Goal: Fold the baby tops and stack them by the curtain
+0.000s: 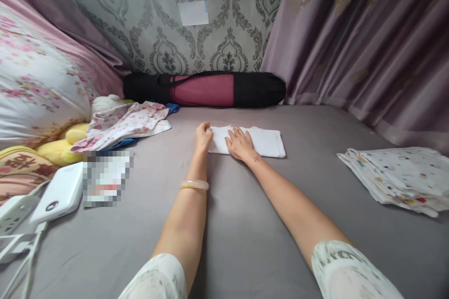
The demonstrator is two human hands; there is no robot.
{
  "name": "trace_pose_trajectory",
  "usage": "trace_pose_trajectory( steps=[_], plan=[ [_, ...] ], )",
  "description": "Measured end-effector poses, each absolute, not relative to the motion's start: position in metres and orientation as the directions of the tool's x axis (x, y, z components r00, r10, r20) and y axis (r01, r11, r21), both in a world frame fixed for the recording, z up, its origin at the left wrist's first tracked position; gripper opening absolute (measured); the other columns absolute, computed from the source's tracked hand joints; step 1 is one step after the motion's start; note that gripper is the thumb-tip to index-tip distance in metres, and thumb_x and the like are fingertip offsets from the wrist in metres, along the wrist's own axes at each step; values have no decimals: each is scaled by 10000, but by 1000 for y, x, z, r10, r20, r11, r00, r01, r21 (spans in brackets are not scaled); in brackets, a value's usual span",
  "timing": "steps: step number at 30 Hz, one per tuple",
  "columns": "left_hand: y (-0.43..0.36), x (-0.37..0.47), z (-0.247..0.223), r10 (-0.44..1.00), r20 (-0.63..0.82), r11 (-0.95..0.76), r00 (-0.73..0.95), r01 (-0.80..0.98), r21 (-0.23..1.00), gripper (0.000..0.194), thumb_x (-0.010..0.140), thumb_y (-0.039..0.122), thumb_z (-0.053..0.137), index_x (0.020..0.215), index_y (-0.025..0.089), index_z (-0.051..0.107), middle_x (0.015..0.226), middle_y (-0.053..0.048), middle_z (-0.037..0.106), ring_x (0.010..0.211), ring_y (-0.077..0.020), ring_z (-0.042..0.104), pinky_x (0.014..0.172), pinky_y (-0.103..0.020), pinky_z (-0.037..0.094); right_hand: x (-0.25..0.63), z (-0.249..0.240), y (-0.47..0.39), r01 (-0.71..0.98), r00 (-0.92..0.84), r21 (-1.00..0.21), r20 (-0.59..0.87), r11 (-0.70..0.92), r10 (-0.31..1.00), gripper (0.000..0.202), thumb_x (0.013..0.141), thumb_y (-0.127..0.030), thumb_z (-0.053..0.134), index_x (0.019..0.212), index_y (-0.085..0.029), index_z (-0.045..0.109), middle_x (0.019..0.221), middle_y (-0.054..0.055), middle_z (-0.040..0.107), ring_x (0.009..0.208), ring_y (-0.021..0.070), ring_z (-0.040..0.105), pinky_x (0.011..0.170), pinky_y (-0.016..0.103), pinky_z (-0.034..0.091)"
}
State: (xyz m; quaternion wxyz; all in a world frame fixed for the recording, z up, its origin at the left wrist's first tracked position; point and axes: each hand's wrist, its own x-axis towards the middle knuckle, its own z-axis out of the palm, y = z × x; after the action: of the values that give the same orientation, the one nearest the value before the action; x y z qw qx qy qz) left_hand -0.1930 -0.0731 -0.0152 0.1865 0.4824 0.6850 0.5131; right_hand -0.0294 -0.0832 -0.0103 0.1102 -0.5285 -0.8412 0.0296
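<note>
A folded white cloth [267,142] lies flat on the grey bed sheet [242,224] in front of me, in a long rectangle. At its left end, my left hand [203,136] has its fingers curled closed on the cloth's edge. My right hand [240,144] rests palm down on the cloth, left of its middle, with the fingers spread. The fingertips of my left hand are partly hidden.
A black and dark pink roll bag [203,89] lies along the wall. On the left are a patterned garment [129,121], a white power bank [58,191] with cables, and a power strip [16,212]. Folded patterned cloths [403,175] are stacked on the right, near the curtain [351,46].
</note>
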Motion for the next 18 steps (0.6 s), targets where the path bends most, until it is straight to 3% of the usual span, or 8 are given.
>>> trace_pose_trajectory(
  steps=[7, 12, 18],
  plan=[
    [-70, -196, -19, 828, 123, 33, -547, 267, 963, 456, 758, 148, 418, 1150, 114, 649, 1076, -123, 724, 1045, -210, 673, 937, -332, 514, -36, 4, -83, 897, -395, -173, 99, 406, 914, 525, 1010, -373, 276, 1443, -131, 452, 1543, 144, 387, 1435, 288, 285, 1163, 505, 147],
    [-76, -196, -12, 805, 12, 36, -593, 70, 997, 472, 749, 136, 422, 1181, 95, 607, 1082, -151, 713, 965, -212, 702, 865, -342, 549, -56, 4, -81, 889, -396, -190, 139, 417, 908, 534, 1016, -379, 255, 1458, -136, 430, 1546, 145, 380, 1447, 269, 262, 1164, 486, 146],
    [-78, -197, -6, 759, -70, 54, -647, -44, 998, 389, 785, 107, 393, 1114, 116, 600, 1033, -131, 724, 896, -174, 714, 817, -312, 558, -62, -11, -81, 897, -389, -157, 160, 412, 907, 553, 1010, -397, 264, 1456, -120, 438, 1556, 145, 361, 1446, 283, 256, 1163, 480, 145]
  ],
)
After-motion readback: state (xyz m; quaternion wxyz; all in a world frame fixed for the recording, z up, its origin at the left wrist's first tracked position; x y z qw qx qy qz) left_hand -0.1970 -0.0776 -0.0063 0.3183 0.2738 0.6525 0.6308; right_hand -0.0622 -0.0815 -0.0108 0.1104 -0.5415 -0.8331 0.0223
